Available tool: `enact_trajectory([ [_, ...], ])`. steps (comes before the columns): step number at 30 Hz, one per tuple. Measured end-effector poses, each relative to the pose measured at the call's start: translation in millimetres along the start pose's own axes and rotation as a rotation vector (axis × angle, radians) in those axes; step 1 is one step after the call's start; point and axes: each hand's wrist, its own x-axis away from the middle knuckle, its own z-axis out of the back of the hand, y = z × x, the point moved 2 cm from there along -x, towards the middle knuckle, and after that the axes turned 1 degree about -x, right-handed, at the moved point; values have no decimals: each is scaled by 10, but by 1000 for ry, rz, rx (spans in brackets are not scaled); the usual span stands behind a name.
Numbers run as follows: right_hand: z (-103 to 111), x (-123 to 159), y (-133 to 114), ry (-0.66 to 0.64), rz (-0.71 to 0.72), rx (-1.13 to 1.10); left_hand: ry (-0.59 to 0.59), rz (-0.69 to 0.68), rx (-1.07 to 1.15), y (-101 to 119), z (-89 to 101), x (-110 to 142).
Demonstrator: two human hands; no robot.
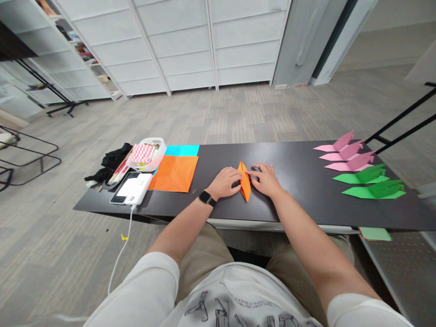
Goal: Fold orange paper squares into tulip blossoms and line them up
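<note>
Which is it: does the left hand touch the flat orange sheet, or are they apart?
Apart: the head view shows a strip of dark tabletop between the left hand and the orange sheet.

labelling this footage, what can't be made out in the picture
All in the head view:
Orange folded paper: left edge partly hidden by the left hand.
Blue sheet: partly under the orange sheet.
Watch screen: too small to read.
Shirt lettering: cut off by the bottom edge.
</note>
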Motion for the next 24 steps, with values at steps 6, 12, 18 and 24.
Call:
enact_trajectory([
  [6, 68, 4, -25, -6, 72, -57, 30, 43, -12, -59, -10, -12],
  [12, 93, 17, -68, -32, 148, -101, 28, 62, 7, -128, -53, -28],
  [18, 63, -23, -74, 28, 121, -41, 51, 44, 1, -104, -46, -20],
  [24, 80, -15, -72, 30, 136, -48, 67, 43, 16, -81, -25, 3],
])
